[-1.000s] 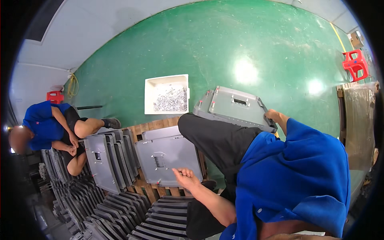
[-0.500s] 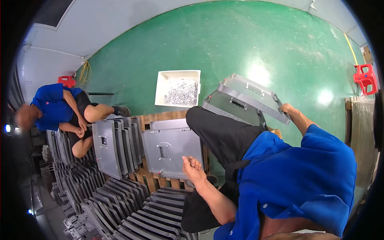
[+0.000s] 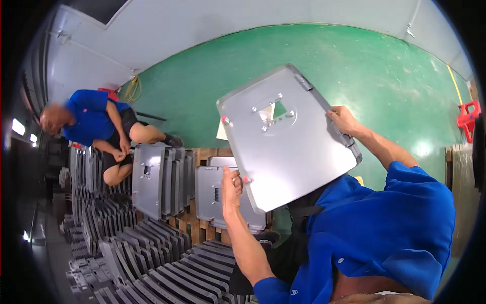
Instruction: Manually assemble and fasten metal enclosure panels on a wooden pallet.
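A grey sheet-metal panel [image 3: 288, 157] is raised and tilted in front of me, with a square cut-out, small studs and a red cap [image 3: 246, 180] at its left edge. My right hand [image 3: 346, 121] grips its right edge, near a dark hinge-like strip. My left hand [image 3: 232, 185] is beside the lower left edge, thumb up and fingers curled; whatever they hold, if anything, is hidden. Below that hand, a similar panel [image 3: 207, 190] lies on a wooden pallet [image 3: 174, 220]. The raised panel covers most of my lap.
At the left a seated co-worker [image 3: 96, 121] in a blue shirt has both hands together by stacked panels [image 3: 147, 177]. Rows of upright grey panels [image 3: 197, 273] fill the lower left. A white bin [image 3: 221, 133] is mostly hidden. A red stool [image 3: 468, 121] stands far right.
My right hand has lifted the panel from my lap and swung it left and upright, showing its face. My left hand has moved up to its edge. The view has shifted slightly.
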`<state>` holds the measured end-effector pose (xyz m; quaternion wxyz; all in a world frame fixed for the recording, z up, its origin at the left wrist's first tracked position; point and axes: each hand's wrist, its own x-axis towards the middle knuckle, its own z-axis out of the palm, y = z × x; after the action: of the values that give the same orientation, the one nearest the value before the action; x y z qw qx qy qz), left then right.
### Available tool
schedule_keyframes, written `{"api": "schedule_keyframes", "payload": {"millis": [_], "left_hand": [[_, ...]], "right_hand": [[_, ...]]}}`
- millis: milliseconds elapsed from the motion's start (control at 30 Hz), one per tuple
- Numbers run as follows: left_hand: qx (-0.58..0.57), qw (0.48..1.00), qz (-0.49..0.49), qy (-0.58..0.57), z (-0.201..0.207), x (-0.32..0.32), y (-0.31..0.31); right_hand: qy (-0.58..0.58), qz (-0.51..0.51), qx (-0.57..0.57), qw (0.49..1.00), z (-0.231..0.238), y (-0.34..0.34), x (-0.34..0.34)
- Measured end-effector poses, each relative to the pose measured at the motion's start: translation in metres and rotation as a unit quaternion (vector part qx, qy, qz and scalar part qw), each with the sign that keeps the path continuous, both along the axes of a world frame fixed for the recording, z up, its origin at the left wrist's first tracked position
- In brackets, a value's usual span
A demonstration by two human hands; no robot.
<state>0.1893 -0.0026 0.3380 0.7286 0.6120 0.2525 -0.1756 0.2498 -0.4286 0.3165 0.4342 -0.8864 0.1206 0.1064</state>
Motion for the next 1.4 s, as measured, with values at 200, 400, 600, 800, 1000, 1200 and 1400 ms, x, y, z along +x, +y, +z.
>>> {"api": "schedule_keyframes", "payload": {"millis": [200, 400, 600, 800, 1000, 1200, 1400], "left_hand": [[0.430, 0.901, -0.015, 0.054, -0.061, -0.078, 0.106], [0.637, 0.746, 0.093, 0.170, -0.045, -0.120, 0.164], [0.766, 0.626, 0.100, 0.108, -0.044, -0.134, 0.239], [0.816, 0.577, 0.016, -0.018, -0.104, -0.144, 0.314], [0.791, 0.605, -0.044, -0.084, -0.170, -0.106, 0.342], [0.759, 0.642, -0.074, -0.077, -0.230, -0.073, 0.362], [0.742, 0.657, -0.089, -0.101, -0.271, -0.062, 0.388]], "right_hand": [[-0.129, 0.123, 0.063, 0.982, 0.022, 0.143, -0.008], [-0.099, 0.163, 0.131, 0.973, -0.025, 0.263, -0.053], [-0.070, 0.129, 0.187, 0.971, -0.108, 0.346, -0.122], [0.131, 0.177, 0.172, 0.960, -0.146, 0.376, -0.156], [0.328, 0.150, 0.251, 0.898, -0.232, 0.378, -0.169], [0.385, 0.125, 0.262, 0.876, -0.256, 0.395, -0.156], [0.469, 0.141, 0.230, 0.841, -0.277, 0.412, -0.154]]}}
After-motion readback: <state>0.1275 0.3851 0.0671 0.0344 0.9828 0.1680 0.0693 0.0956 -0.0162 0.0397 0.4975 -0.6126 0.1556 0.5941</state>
